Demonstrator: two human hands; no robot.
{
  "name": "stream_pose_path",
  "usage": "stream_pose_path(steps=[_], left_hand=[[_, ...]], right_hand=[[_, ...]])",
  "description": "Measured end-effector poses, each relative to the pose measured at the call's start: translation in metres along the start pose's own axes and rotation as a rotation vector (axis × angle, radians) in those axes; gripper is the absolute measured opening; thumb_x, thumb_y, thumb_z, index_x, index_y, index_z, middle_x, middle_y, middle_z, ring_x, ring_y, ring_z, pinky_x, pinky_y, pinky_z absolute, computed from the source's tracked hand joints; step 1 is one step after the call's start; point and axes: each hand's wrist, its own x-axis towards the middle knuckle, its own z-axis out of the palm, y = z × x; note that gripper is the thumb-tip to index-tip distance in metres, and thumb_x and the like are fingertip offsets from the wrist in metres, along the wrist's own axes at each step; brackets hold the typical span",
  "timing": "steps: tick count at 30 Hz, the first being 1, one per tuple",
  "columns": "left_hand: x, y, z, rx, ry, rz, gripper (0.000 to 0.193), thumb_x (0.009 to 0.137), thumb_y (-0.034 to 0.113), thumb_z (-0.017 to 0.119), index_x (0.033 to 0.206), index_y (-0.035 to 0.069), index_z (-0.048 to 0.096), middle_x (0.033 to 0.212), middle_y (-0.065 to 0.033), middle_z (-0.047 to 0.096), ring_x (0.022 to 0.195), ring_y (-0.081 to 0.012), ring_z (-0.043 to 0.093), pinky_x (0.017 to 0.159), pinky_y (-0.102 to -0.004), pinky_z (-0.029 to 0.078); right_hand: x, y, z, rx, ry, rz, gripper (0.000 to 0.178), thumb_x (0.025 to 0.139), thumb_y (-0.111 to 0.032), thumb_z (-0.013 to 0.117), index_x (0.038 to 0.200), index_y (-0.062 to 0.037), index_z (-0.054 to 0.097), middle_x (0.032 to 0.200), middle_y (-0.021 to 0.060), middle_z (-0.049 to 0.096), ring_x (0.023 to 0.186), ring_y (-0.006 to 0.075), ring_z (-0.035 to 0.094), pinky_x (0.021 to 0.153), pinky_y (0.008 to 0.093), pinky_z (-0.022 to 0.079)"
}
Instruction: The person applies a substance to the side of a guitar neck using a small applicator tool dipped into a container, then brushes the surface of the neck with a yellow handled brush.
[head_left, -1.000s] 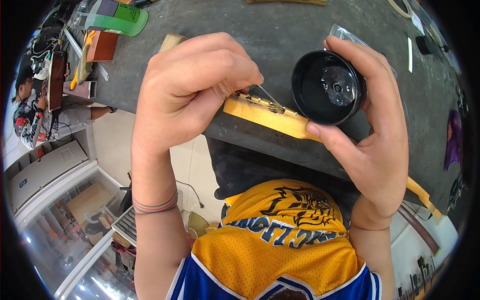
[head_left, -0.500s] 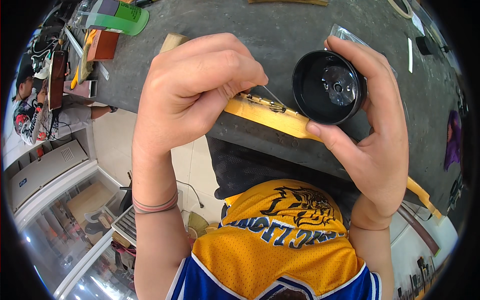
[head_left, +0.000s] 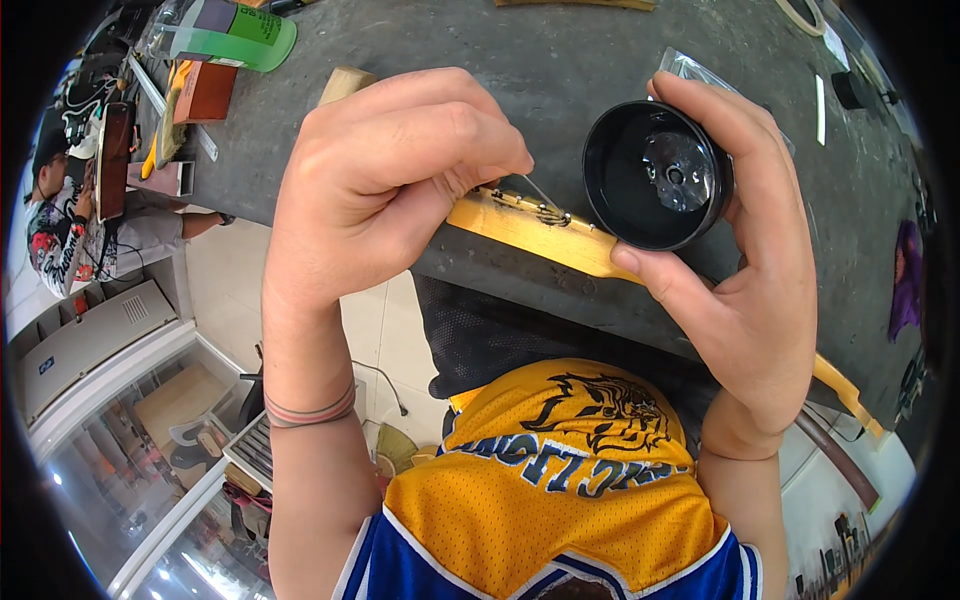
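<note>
My left hand (head_left: 375, 190) is closed, its thumb and fingertips pinching a thin metal rod (head_left: 546, 197). The rod slants down to the right, and its tip meets the top edge of a long yellow wooden piece (head_left: 505, 226). Small metal pins and a dark marking show along that edge. My right hand (head_left: 765, 250) curls round a black round cup (head_left: 620, 205) with a glossy, clear, lens-like part inside; its mouth faces left. The right thumb rests against the wooden piece just below the cup. The wood continues behind my right hand and reappears at the right.
A dark worktable (head_left: 450, 40) lies under my hands. At its far left are a bottle of green liquid (head_left: 255, 40), a brown block (head_left: 207, 92) and a brush. Clear plastic lies behind the cup. A purple cloth (head_left: 906, 275) is far right. Another person (head_left: 60, 215) sits at the left.
My left fingertips and the rod have shifted very slightly to the left. The black cup has barely moved left as well. The other person's hand has moved a little.
</note>
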Motion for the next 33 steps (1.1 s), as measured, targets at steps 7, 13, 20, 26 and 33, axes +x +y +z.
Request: stream_pose_path(steps=[7,13,20,26,33], left_hand=[[-0.002,-0.001,-0.001,0.002,0.023,-0.005,0.003,0.095,-0.004,0.081,0.098,-0.003,0.08,0.095,-0.0135,0.08,0.085,-0.023,0.075,0.073,-0.0323,0.058],[0.0,0.001,0.0,0.008,-0.002,0.01,0.004,0.094,-0.005,0.081,0.098,-0.003,0.079,0.095,-0.0135,0.08,0.086,-0.0232,0.076,0.074,-0.032,0.058],[-0.001,0.0,0.001,0.018,0.0,0.012,0.004,0.094,-0.005,0.081,0.097,-0.004,0.08,0.095,-0.0136,0.08,0.086,-0.0235,0.076,0.074,-0.0321,0.058],[-0.003,0.0,-0.003,0.015,0.022,-0.01,0.005,0.094,-0.005,0.081,0.1,-0.004,0.08,0.096,-0.015,0.08,0.087,-0.0245,0.075,0.074,-0.0329,0.059],[-0.014,-0.006,-0.015,-0.034,0.036,-0.026,0.006,0.094,-0.008,0.081,0.101,-0.006,0.08,0.099,-0.0166,0.079,0.089,-0.0246,0.074,0.074,-0.032,0.057]], right_hand=[[0.001,0.0,0.0,0.009,-0.001,-0.005,0.091,0.077,0.007,0.09,0.163,-0.0004,0.061,0.162,0.015,0.06,0.152,0.0287,0.062,0.126,0.0407,0.056],[0.0,0.0,0.0,0.002,-0.003,-0.009,0.091,0.077,0.007,0.09,0.163,-0.0004,0.061,0.162,0.0149,0.06,0.152,0.0286,0.062,0.126,0.0405,0.057],[0.0,0.001,0.0,0.012,-0.002,-0.003,0.092,0.077,0.008,0.09,0.164,-0.0005,0.061,0.163,0.0153,0.06,0.152,0.029,0.062,0.126,0.0406,0.057],[0.0,0.001,0.0,0.011,0.005,-0.01,0.092,0.077,0.01,0.089,0.164,-0.0005,0.06,0.163,0.0155,0.06,0.152,0.0288,0.062,0.126,0.0405,0.056],[0.001,-0.001,-0.001,0.003,-0.004,-0.002,0.091,0.077,0.008,0.089,0.163,0.0,0.061,0.162,0.0161,0.06,0.152,0.0291,0.062,0.126,0.041,0.056]])
